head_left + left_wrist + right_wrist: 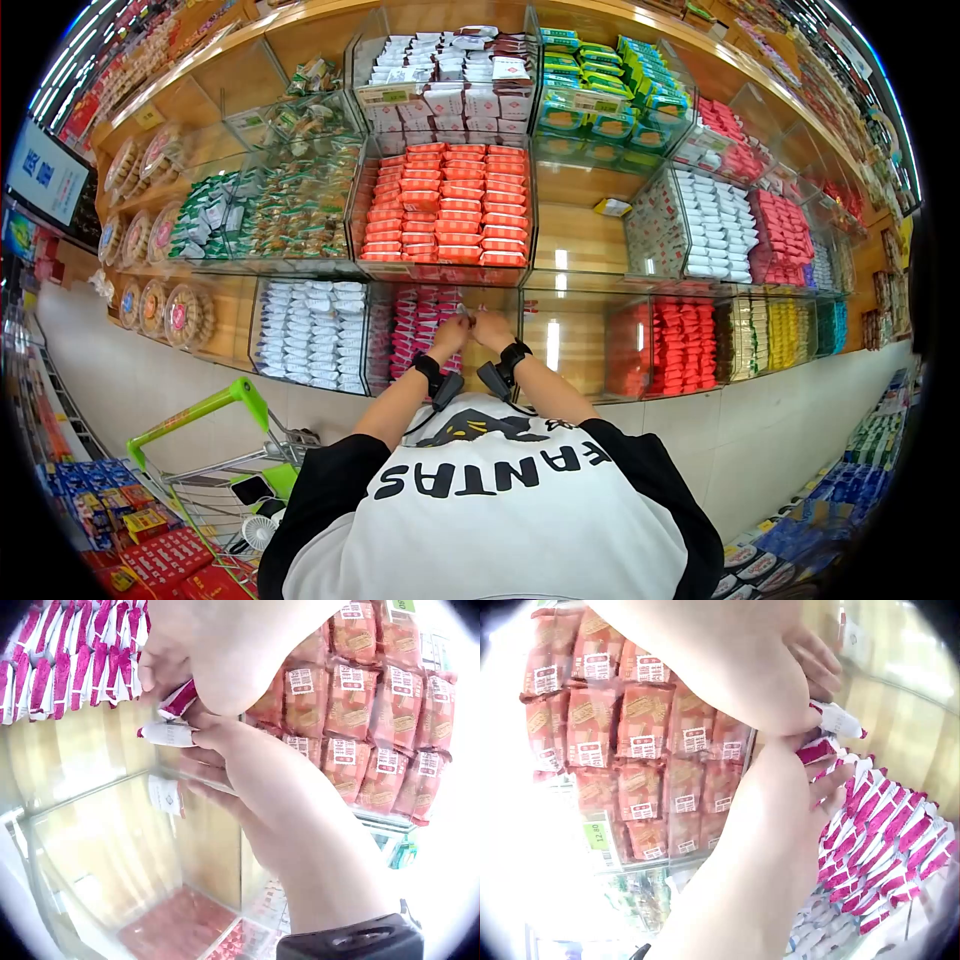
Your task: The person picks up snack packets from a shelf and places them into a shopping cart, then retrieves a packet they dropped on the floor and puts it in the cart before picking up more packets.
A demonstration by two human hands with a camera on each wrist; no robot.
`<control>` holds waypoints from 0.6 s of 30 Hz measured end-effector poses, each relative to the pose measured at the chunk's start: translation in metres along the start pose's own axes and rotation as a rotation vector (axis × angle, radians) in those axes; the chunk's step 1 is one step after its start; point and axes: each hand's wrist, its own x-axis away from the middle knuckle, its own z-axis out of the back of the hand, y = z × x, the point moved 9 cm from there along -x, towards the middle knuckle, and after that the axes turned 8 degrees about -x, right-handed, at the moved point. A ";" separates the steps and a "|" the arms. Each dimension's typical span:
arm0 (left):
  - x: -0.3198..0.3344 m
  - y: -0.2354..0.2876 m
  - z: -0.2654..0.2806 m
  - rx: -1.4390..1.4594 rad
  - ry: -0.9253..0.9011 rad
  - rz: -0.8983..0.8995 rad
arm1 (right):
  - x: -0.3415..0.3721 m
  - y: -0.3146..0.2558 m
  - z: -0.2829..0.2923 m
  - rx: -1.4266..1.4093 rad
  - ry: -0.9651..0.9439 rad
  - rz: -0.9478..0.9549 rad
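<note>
Both hands meet close together over the shelf bin of pink-and-white wrapped snack packets [415,315]. My left hand [206,652] pinches a pink-and-white packet [178,699], its far part hidden by the fingers. Between thumb and fingers, my right hand [232,761] pinches a white packet with a pink tip [168,735]. The two packets lie side by side at the fingertips. In the right wrist view the white packet [841,721] points away from the right hand [780,667], and the left hand [780,795] is just below it.
Red-wrapped packs [460,205] fill the bin beyond the hands. White packets [313,335] stand left of the pink ones, and red packets [683,345] lie farther right. Clear dividers [521,340] separate the bins. A green-handled shopping cart [200,420] stands behind at the left.
</note>
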 end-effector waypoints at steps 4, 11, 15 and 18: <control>0.019 0.005 0.017 0.094 0.017 0.049 | 0.011 -0.012 0.011 -0.041 0.053 0.054; 0.039 0.012 0.023 0.140 0.017 -0.054 | 0.027 -0.020 0.018 -0.112 0.063 0.107; 0.056 0.025 0.038 0.123 0.105 -0.131 | 0.047 -0.039 0.042 -0.194 0.129 0.223; 0.067 0.030 0.051 0.227 0.127 -0.078 | 0.052 -0.046 0.045 -0.227 0.123 0.269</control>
